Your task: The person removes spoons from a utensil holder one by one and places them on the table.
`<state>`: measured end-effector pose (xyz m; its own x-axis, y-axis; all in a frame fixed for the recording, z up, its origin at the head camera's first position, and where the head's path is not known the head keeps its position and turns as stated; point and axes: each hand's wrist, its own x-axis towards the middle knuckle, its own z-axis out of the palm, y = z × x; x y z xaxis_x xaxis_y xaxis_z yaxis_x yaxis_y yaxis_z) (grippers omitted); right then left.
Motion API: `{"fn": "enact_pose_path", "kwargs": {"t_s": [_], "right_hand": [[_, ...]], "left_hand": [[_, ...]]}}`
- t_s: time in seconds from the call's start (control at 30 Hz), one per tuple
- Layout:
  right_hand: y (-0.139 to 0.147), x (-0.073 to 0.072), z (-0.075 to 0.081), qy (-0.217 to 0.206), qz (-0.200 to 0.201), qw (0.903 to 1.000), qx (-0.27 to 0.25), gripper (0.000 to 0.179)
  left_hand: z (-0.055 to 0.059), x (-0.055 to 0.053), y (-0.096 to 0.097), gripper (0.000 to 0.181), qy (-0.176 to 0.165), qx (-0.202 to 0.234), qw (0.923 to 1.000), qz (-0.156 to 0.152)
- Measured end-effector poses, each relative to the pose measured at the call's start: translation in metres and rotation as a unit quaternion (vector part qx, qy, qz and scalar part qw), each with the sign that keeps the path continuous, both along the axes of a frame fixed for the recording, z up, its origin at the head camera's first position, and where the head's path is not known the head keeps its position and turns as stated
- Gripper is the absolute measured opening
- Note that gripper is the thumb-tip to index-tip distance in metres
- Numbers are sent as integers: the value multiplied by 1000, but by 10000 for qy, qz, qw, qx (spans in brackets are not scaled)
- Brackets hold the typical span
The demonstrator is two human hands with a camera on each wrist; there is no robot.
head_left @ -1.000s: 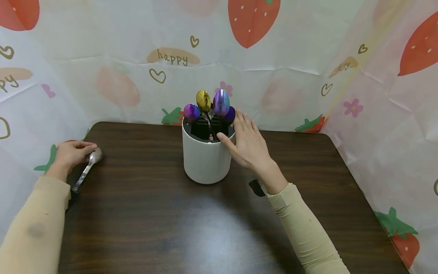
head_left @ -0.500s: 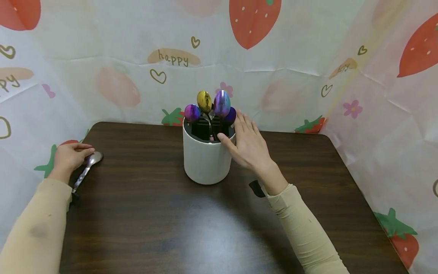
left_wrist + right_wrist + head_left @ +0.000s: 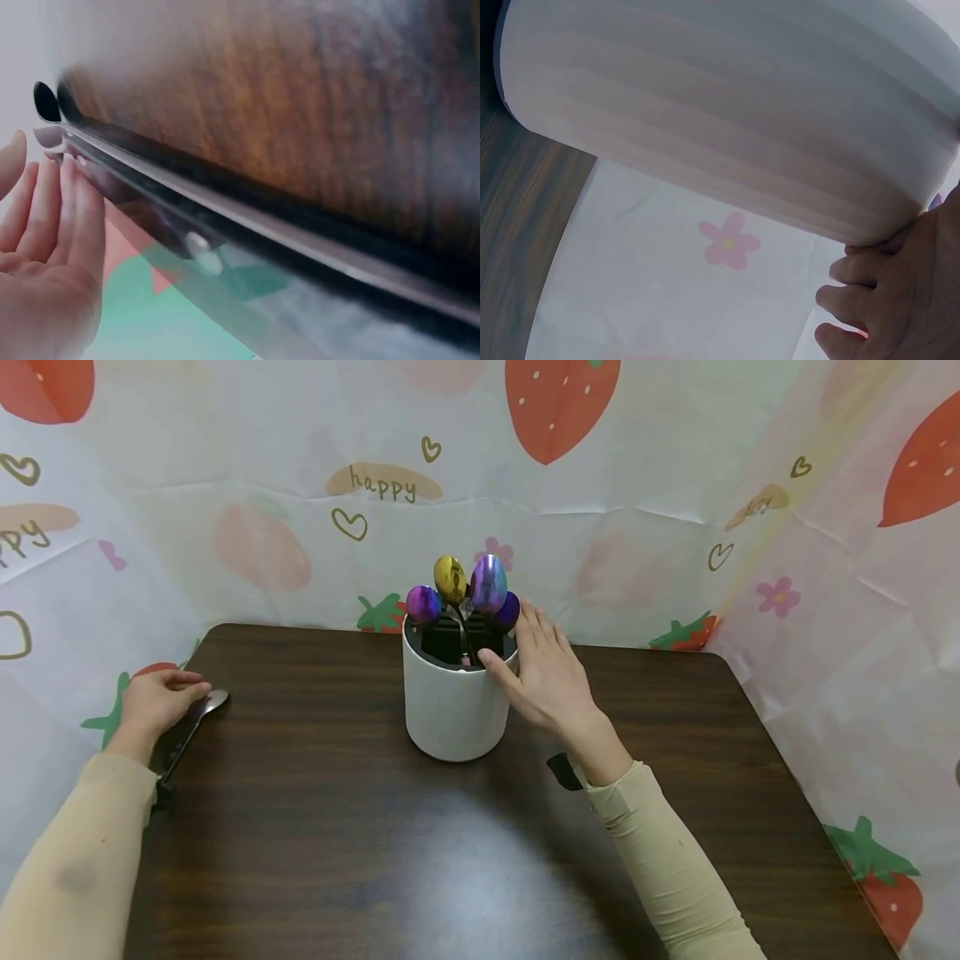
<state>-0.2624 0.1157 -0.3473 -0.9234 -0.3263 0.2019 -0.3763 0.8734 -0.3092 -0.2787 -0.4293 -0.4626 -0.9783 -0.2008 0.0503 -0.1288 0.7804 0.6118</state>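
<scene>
At the left side of the table, my left hand [image 3: 156, 703] has its fingertips right at the bowl end of a metal spoon [image 3: 217, 698]. In the left wrist view, its fingers [image 3: 46, 214] are mostly straight, and the thumb stands apart from them. The spoon's handle slants back toward my left wrist, which partly hides it. My right hand [image 3: 551, 681] rests spread against the right side of a white utensil holder [image 3: 453, 714] with a black insert. Upright in the holder are several spoons, among them a gold one [image 3: 450, 579] and a purple-blue one [image 3: 489, 585].
The dark wooden table [image 3: 337, 843] has rounded back corners. A white cloth backdrop [image 3: 270, 435] with strawberries, hearts and lettering closes off the back and both sides. Light glares on the tabletop near the front.
The spoon has turned, its bowl now seen flatter and its handle darker. My left hand has shifted slightly at the bowl. The right hand stays against the holder.
</scene>
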Motion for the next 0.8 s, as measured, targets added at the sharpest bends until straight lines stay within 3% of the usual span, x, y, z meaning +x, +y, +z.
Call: {"fn": "enact_pose_path", "kwargs": {"t_s": [0.17, 0.37, 0.63, 0.8], "right_hand": [[-1, -1, 0, 18, 5, 10000, -18, 103], [0, -1, -2, -2, -18, 10000, -38, 105], [0, -1, -3, 16, -3, 10000, -84, 106], [0, -1, -3, 6, 4, 9999, -108, 105]], "left_hand": [[4, 0, 5, 59, -22, 204, 9996, 189], [23, 2, 22, 74, -1, 715, 9964, 445], [53, 11, 58, 66, 767, 1231, 9874, 626], [75, 18, 87, 53, 1448, 1948, 9688, 498]]}}
